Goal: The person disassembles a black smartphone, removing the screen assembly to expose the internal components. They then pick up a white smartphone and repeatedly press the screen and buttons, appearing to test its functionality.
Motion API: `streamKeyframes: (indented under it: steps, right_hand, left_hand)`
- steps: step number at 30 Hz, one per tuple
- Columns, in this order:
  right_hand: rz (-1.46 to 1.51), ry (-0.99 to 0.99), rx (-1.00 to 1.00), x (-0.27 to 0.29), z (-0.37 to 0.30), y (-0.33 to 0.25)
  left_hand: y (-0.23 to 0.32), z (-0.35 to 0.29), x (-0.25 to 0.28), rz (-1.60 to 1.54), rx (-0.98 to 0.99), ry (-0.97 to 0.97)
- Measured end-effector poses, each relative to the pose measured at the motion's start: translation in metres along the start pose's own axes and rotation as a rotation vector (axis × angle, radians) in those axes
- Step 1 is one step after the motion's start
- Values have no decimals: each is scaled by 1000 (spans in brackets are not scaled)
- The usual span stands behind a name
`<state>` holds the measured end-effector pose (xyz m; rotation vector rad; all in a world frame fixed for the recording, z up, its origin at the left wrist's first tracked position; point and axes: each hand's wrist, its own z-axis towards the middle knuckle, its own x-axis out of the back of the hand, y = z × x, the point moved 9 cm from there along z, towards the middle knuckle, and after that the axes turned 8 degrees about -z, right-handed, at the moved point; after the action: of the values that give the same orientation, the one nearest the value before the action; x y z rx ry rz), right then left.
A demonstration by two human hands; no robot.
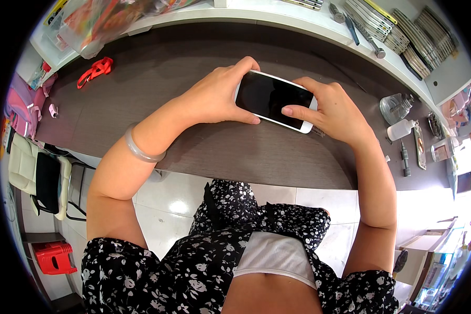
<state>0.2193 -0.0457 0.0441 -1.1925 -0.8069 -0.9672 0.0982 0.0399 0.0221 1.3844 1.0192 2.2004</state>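
Note:
A white smartphone (269, 97) with a dark, glossy screen is held sideways over the dark wooden desk (214, 152). My left hand (222, 97) grips its left end, thumb along the near edge and index finger at the far corner. Around the right end my right hand (332, 107) is closed, its thumb lying on the screen near the lower edge. The fingers beneath the phone are hidden. A pale bangle (136, 146) circles my left forearm.
A red strap (95, 71) lies at the desk's far left. On the right stand a glass jar (395, 109), a white bottle (401, 130) and a screwdriver (405, 158). Stacked phone parts (424, 44) fill the white shelf behind. A cream chair (23, 162) is at left.

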Motion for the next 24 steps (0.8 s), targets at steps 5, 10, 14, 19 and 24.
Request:
streamKeyframes:
  steps: [5,10,14,19,24]
  right_hand:
    - [-5,-8,-2,0,0,-1]
    - [4,-1,10,0,0,-1]
    - [-4,-6,-3,-1,0,1]
    - [-7,-11,-14,-1,0,1]
    - [-23,-3,-1,0,0,0]
  left_hand:
    - [0,0,0,-10,10,-10]
    - [0,0,0,-10,-7,-7]
    - [1,0,0,-7,-5,-6]
    - [0,0,0,-11,5,-13]
    - [0,0,0,-9,4,-10]
